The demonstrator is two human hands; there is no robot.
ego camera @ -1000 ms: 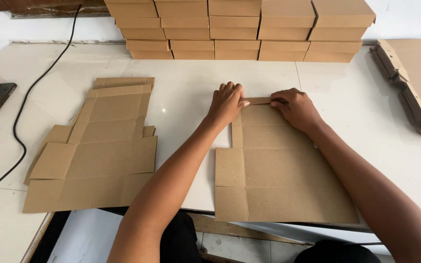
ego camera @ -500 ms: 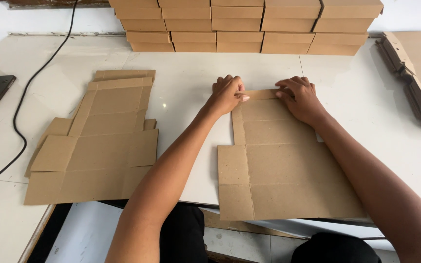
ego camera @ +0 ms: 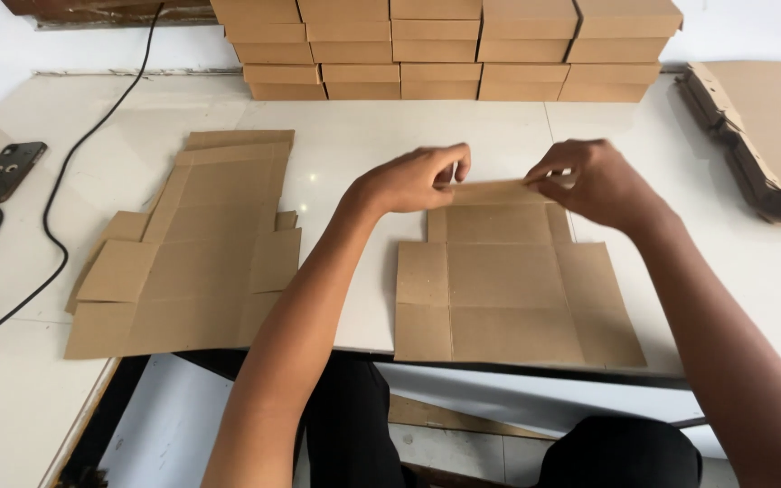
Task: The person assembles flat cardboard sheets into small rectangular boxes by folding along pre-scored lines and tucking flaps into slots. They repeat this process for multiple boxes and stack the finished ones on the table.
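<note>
Your left hand (ego camera: pixel 413 179) and right hand (ego camera: pixel 594 181) each pinch an end of the far flap of the flat cardboard blank (ego camera: pixel 508 289), which lies on the white counter (ego camera: pixel 354 136) before you, beside another blank (ego camera: pixel 187 244).

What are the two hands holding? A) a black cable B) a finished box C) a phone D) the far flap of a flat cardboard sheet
D: the left hand and the right hand each pinch an end of the far flap of the flat cardboard sheet lying on the table.
</note>
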